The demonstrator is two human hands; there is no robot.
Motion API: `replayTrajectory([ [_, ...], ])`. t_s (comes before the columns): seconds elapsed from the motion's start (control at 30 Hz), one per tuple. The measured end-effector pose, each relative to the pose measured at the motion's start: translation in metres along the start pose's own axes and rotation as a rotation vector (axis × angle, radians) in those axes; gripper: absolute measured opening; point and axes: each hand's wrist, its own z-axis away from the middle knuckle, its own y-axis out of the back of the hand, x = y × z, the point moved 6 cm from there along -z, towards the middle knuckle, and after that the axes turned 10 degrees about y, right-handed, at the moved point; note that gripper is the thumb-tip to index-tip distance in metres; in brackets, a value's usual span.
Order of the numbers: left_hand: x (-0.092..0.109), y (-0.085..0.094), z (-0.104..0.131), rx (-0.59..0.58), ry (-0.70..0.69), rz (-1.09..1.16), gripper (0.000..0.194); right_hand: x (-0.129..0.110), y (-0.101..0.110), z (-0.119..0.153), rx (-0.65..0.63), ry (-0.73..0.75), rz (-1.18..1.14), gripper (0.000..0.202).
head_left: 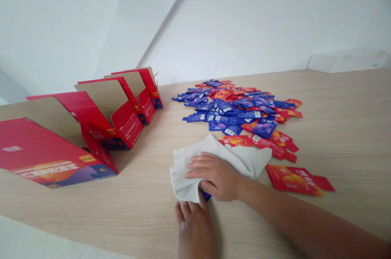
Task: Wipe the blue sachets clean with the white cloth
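Note:
A white cloth [189, 157] lies crumpled on the table near its front edge. My right hand [221, 177] rests on it, palm down, with fingers stretched out. At the cloth's lower edge is my left hand [195, 226], its fingertips hidden by the cloth, so its grip cannot be made out. A bit of a blue packet [207, 196] shows between my two hands, mostly covered. Red packets [236, 141] touch the cloth's far side, and a single red packet [296, 179] lies to the right, just beyond my right forearm.
Behind the cloth spreads a heap of blue and red packets [226, 109]. Several open red cardboard boxes [125, 124] stand in a row on the left, flaps raised. The wooden table [345, 120] meets a white wall at the back, where a pale object [345, 62] sits at right.

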Motion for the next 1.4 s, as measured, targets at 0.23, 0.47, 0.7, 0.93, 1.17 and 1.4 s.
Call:
replayTrajectory([
  [0.23, 0.0, -0.003, 0.001, 0.048, 0.004, -0.034, 0.049, 0.017, -0.014, -0.003, -0.1, -0.207, 0.033, 0.031],
  [0.47, 0.0, -0.008, 0.001, 0.061, 0.011, -0.063, 0.047, 0.029, 0.0, 0.0, 0.009, -0.294, 0.068, 0.031],
  [0.7, 0.0, -0.001, 0.0, 0.047, 0.011, -0.023, 0.045, 0.007, 0.002, 0.0, 0.047, -0.035, -0.008, 0.027],
  [0.93, -0.001, -0.002, 0.001, 0.005, 0.015, 0.021, 0.044, 0.013, -0.014, -0.004, -0.057, -0.135, -0.005, 0.023],
  [1.17, 0.001, -0.004, 0.001, 0.059, 0.005, -0.024, 0.046, 0.029, -0.002, -0.001, 0.047, -0.261, 0.07, 0.026],
  [1.4, -0.001, -0.003, 0.0, 0.024, 0.015, -0.003, 0.045, 0.008, -0.001, -0.002, 0.078, 0.001, 0.001, 0.024],
])
